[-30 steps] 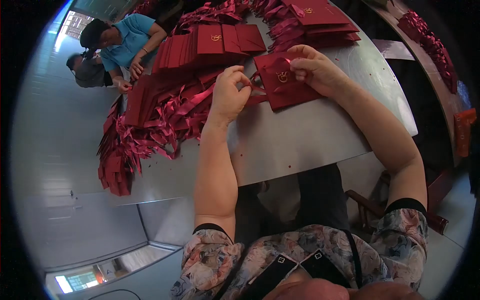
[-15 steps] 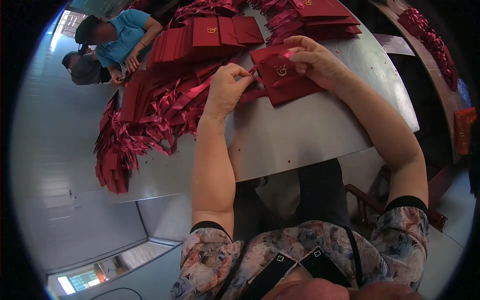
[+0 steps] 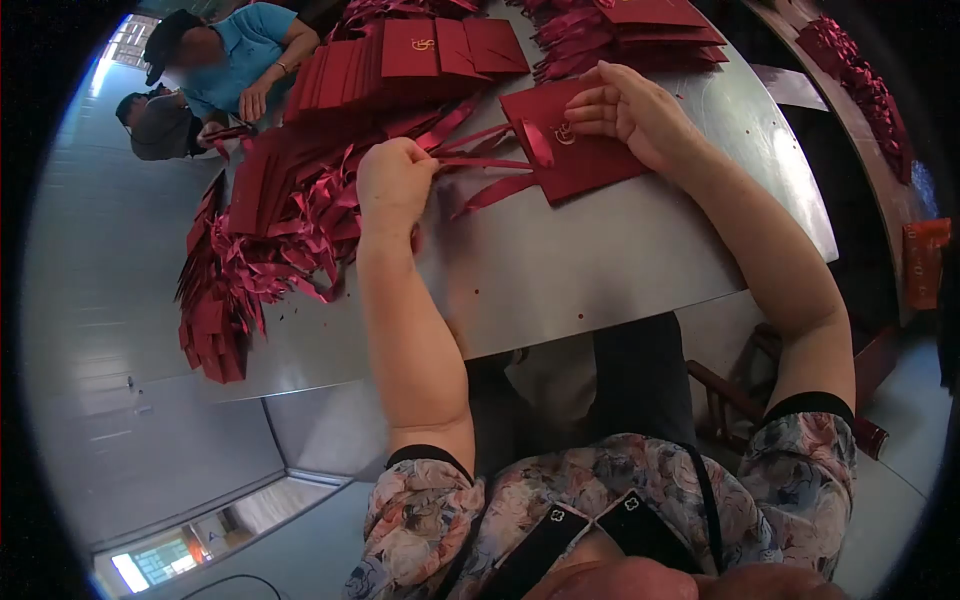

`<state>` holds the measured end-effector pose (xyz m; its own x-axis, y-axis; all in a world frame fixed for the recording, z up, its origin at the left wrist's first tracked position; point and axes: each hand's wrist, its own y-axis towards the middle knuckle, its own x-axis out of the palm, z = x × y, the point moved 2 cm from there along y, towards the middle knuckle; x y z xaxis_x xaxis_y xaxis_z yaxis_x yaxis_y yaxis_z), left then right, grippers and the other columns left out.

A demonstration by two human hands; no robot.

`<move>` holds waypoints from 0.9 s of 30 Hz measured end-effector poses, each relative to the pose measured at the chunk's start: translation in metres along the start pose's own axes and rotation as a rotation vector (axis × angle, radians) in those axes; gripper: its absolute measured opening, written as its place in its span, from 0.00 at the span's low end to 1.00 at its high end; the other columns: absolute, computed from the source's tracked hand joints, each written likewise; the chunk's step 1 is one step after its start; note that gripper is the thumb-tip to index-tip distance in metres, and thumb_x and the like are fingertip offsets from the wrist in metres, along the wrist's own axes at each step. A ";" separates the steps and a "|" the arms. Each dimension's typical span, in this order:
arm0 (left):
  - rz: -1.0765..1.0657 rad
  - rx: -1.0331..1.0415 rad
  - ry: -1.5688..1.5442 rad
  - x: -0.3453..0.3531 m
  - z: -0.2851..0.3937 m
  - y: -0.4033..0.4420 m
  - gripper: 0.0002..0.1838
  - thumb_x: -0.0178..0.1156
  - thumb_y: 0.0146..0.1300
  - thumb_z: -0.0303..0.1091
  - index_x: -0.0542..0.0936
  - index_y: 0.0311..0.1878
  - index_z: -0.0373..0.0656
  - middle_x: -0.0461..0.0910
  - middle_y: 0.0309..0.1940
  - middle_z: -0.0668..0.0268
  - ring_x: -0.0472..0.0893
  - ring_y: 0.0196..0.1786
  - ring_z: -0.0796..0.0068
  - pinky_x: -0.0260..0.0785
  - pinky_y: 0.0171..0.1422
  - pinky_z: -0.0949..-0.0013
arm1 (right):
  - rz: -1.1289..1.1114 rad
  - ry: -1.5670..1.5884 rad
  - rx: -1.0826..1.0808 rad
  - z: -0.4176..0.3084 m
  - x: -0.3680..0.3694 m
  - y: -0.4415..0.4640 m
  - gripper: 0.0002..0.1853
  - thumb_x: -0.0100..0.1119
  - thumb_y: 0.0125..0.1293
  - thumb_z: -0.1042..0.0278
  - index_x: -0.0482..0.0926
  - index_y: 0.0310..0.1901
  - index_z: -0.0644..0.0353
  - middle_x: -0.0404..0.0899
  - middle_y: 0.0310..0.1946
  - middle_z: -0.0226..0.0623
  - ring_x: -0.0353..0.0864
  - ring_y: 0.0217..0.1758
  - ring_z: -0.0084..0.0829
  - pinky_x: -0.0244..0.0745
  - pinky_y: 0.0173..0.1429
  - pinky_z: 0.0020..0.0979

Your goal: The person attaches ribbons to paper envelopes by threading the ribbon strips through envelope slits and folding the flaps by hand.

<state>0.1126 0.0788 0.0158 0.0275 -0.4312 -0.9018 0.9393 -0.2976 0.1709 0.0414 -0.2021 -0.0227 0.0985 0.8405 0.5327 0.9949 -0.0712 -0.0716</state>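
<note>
A dark red paper gift bag (image 3: 580, 165) with a gold logo lies flat on the metal table. Ribbon handles (image 3: 490, 162) run left from its top edge, pulled taut. Their far end is pinched in my left hand (image 3: 393, 180), which is closed beside the ribbon pile. My right hand (image 3: 640, 115) rests over the bag's upper right part, fingers stretched and slightly bent, partly covering the logo. A loose ribbon tail (image 3: 495, 193) trails from the bag onto the table.
Left of the bag, red bags with tangled ribbons (image 3: 290, 245) cover the table (image 3: 540, 270). Behind them stands a row of bags (image 3: 400, 60); another stack (image 3: 660, 30) sits at the back right. Across the table, a person in a blue shirt (image 3: 245, 55) handles bags. An orange packet (image 3: 927, 262) is far right.
My left hand has moved left, drawing the ribbon handles out straight. The right hand has let go of the ribbon and lies over the bag.
</note>
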 end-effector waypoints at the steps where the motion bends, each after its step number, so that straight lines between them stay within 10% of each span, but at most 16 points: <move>1: 0.024 -0.039 -0.013 -0.001 -0.005 -0.001 0.07 0.67 0.49 0.33 0.84 0.27 0.38 0.83 0.27 0.53 0.82 0.33 0.55 0.74 0.42 0.58 | 0.003 -0.002 -0.001 0.000 -0.001 0.001 0.16 0.48 0.75 0.57 0.69 0.50 0.63 0.79 0.39 0.47 0.83 0.44 0.39 0.80 0.53 0.37; 4: 0.038 -0.065 0.007 -0.003 -0.008 -0.001 0.06 0.67 0.54 0.30 0.84 0.30 0.36 0.79 0.20 0.61 0.76 0.26 0.74 0.69 0.35 0.67 | -0.022 -0.007 -0.045 0.001 -0.003 0.003 0.16 0.47 0.76 0.58 0.68 0.51 0.64 0.78 0.40 0.51 0.83 0.46 0.42 0.80 0.55 0.39; 8: 0.023 -0.014 0.019 -0.005 -0.002 -0.001 0.08 0.66 0.55 0.28 0.84 0.37 0.35 0.82 0.26 0.61 0.77 0.27 0.74 0.69 0.35 0.69 | -0.019 -0.042 -0.014 -0.002 0.001 -0.001 0.15 0.47 0.76 0.58 0.69 0.50 0.63 0.79 0.41 0.49 0.83 0.45 0.39 0.80 0.53 0.36; 11: 0.068 0.168 -0.622 0.007 0.005 0.003 0.16 0.61 0.52 0.24 0.81 0.47 0.35 0.81 0.46 0.54 0.81 0.46 0.57 0.73 0.55 0.63 | -0.004 -0.045 -0.003 0.000 -0.001 0.000 0.14 0.47 0.76 0.59 0.70 0.50 0.61 0.80 0.40 0.48 0.83 0.43 0.36 0.80 0.50 0.33; 16: 0.345 0.448 -0.253 0.047 0.051 0.009 0.15 0.56 0.64 0.29 0.77 0.53 0.35 0.79 0.46 0.51 0.78 0.52 0.50 0.70 0.58 0.58 | -0.068 -0.107 0.064 0.003 0.000 0.000 0.10 0.51 0.74 0.61 0.72 0.47 0.59 0.82 0.34 0.40 0.85 0.36 0.30 0.81 0.41 0.29; 25: 0.166 0.390 -0.290 0.067 0.048 0.016 0.09 0.54 0.65 0.32 0.81 0.38 0.37 0.78 0.35 0.51 0.78 0.43 0.49 0.70 0.47 0.52 | -0.152 -0.358 0.109 -0.002 0.011 -0.011 0.06 0.52 0.73 0.68 0.74 0.44 0.61 0.81 0.34 0.35 0.83 0.34 0.25 0.80 0.41 0.25; 27: 0.031 0.317 -0.443 0.064 0.045 0.015 0.11 0.55 0.67 0.32 0.78 0.40 0.30 0.78 0.33 0.57 0.78 0.37 0.67 0.70 0.43 0.66 | -0.129 -0.391 0.145 -0.007 0.019 -0.018 0.06 0.52 0.72 0.68 0.75 0.43 0.60 0.81 0.34 0.34 0.82 0.33 0.23 0.79 0.40 0.24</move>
<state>0.1132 0.0088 -0.0213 -0.1576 -0.7413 -0.6524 0.7894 -0.4915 0.3678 0.0254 -0.1888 -0.0050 -0.0697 0.9799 0.1871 0.9824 0.1000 -0.1579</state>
